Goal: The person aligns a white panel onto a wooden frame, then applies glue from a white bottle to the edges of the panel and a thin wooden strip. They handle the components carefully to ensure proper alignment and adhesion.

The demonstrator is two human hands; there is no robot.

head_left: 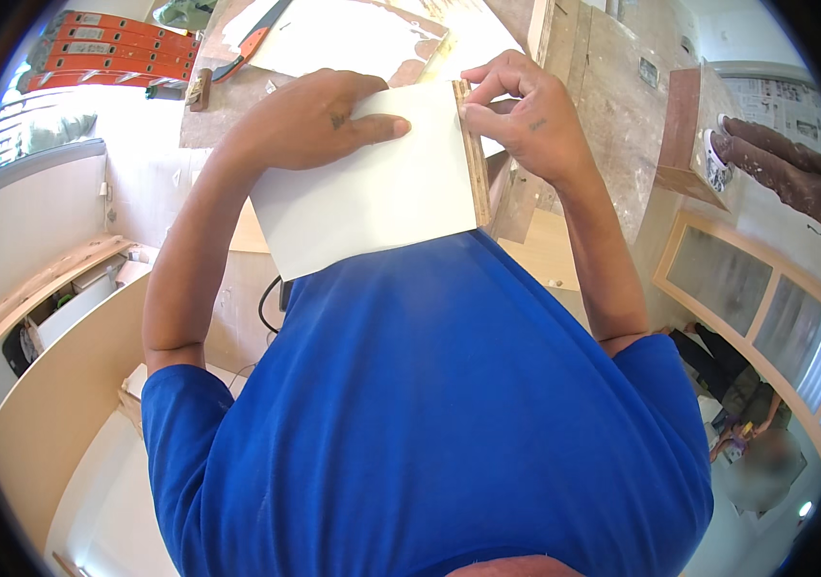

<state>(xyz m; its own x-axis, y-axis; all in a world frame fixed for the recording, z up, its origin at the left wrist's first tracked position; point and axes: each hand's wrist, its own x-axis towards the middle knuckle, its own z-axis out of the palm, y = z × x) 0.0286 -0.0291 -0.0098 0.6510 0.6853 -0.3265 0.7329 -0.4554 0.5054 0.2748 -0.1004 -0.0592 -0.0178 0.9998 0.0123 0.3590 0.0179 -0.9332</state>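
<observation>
A white-faced wooden board (381,192) rests against my blue shirt, its bare layered edge (474,159) turned to the right. My left hand (319,120) grips the board's far left part, thumb flat on the white face and the other fingers over the far edge, partly hidden. At the far right corner my right hand (521,111) is closed in a pinch, thumb and forefinger at the raw edge. Whatever lies between those fingertips, if anything, is too small to make out.
Beyond the board stands a worn workbench (603,125) with paint-spattered wood. A handsaw (252,43) with an orange-and-black handle lies there near a small wood block (201,89). An orange ladder (117,48) is at the far left. Two other people are off to the right.
</observation>
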